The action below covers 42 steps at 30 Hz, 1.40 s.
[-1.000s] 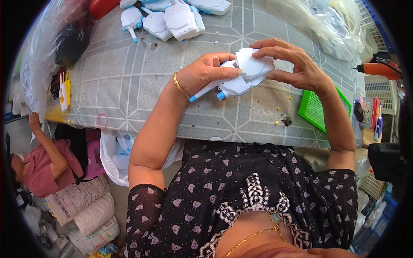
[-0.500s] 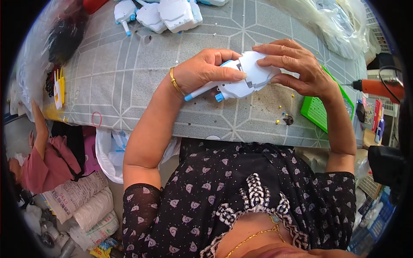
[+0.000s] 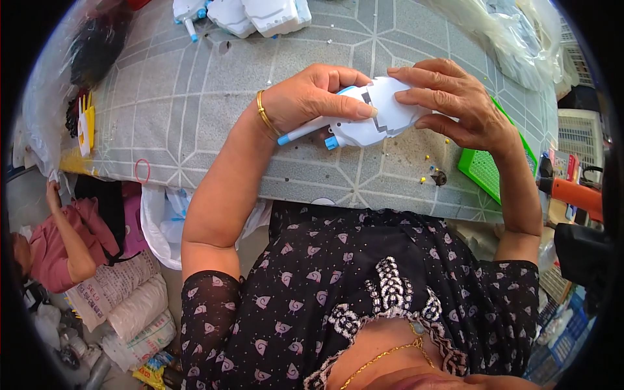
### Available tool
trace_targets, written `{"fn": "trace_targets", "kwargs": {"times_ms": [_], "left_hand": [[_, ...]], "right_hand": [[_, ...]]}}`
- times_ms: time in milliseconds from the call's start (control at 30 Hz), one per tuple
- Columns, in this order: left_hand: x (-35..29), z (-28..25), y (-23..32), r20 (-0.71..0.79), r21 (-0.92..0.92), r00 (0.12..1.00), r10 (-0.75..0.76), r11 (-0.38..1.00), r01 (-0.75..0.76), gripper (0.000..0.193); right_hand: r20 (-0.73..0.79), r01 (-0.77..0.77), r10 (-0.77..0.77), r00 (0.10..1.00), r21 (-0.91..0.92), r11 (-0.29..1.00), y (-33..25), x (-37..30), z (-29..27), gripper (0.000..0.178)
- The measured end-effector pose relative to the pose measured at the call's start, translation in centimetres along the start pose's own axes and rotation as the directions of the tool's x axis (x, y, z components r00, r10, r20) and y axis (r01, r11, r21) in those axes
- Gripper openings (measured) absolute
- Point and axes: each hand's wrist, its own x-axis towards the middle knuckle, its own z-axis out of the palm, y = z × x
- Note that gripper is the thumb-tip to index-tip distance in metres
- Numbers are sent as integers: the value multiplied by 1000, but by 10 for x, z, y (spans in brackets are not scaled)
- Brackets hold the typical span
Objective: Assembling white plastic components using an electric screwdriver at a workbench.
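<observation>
My left hand is closed round a white plastic toy housing with light blue trim, its thumb lying on the upper face. From the housing's left end sticks a white rod with a blue tip. At the other end my right hand grips a smooth white cover, fingers on top and thumb along the near edge. A dark stepped gap runs between cover and housing. Both hands hold the pieces above the grey patterned table. What lies inside the housing is hidden.
Similar white housings lie at the table's far side. Under my right forearm is a green basket; an orange power screwdriver is at far right. Clear plastic bags cover the far right corner. A co-worker in a pink sleeve is at left.
The dark gap between cover and housing shows longer, and the cover sits slightly farther right. The view has shifted a little. At left, the co-worker's arm has moved.
</observation>
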Motion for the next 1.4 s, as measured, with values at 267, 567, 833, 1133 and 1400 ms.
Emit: {"fn": "trace_targets", "kwargs": {"times_ms": [267, 567, 833, 1133, 1400], "left_hand": [[-4, 7, 10, 22, -31, 999, -28, 999, 28, 52], [-2, -2, 1, 66, -23, 997, -43, 999, 45, 53], [-1, -4, -1, 69, -28, 996, -63, 998, 65, 55], [-3, 2, 4, 103, -44, 994, -35, 998, 40, 56], [0, -2, -3, 127, -59, 991, -37, 997, 45, 56]], "right_hand": [[21, 20, -18, 1000, -100, 995, -6, 0, -1, 48], [29, 31, -28, 999, -129, 991, -6, -1, -1, 50], [-8, 36, -38, 999, -127, 991, -9, -1, -3, 48], [-7, 15, -15, 1000, -31, 999, -10, -2, 4, 50], [20, 30, -28, 999, -113, 993, -19, -1, -1, 49]]}}
